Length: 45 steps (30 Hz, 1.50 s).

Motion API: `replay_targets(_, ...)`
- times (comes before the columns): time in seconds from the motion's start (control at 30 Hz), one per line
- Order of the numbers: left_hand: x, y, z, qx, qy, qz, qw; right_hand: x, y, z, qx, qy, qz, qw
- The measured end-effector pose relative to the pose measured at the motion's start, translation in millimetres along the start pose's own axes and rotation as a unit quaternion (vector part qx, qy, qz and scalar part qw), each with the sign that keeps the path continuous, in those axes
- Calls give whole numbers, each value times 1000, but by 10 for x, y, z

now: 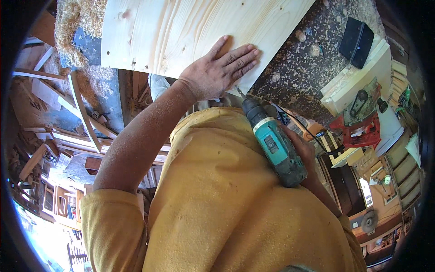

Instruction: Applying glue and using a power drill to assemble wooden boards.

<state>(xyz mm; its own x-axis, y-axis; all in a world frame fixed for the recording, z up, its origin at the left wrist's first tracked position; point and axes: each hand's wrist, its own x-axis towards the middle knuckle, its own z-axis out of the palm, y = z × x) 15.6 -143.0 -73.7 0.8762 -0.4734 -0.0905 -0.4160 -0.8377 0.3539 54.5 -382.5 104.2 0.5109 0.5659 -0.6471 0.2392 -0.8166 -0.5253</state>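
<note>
My left hand (216,70) lies flat near the close edge of a pale wooden board (181,34), fingers spread toward the right. In my right hand (300,144) is a teal and black cordless drill (273,145); its body hides most of the fingers and the grip. A thin bit (240,92) sticks out of the drill's black chuck, its tip by the board's close edge, just below my left hand. Whether the tip touches the wood I cannot tell. Sawdust clings to my left forearm.
Wood shavings (74,27) heap up left of the board. Narrow wooden strips (84,111) lean at the left. Sawdust covers the dark surface at right, where a black case (356,42) rests by pale timber (362,81). A red power tool (358,129) stands farther right.
</note>
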Motion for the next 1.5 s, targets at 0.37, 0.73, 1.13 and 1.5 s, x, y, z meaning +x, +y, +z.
replay_targets(0.37,4,3,15,2,11,-3,1000,42,3,-16,1,1,-17,1000)
replay_targets(0.73,3,2,7,27,1,3,1000,38,79,21,-2,-6,-14,1000)
replay_targets(1.13,5,18,2,41,-9,-4,999,112,108,-16,-21,-5,-37,999)
replay_targets(1.5,25,21,18,63,-7,-1,998,116,142,1,-14,0,-44,999)
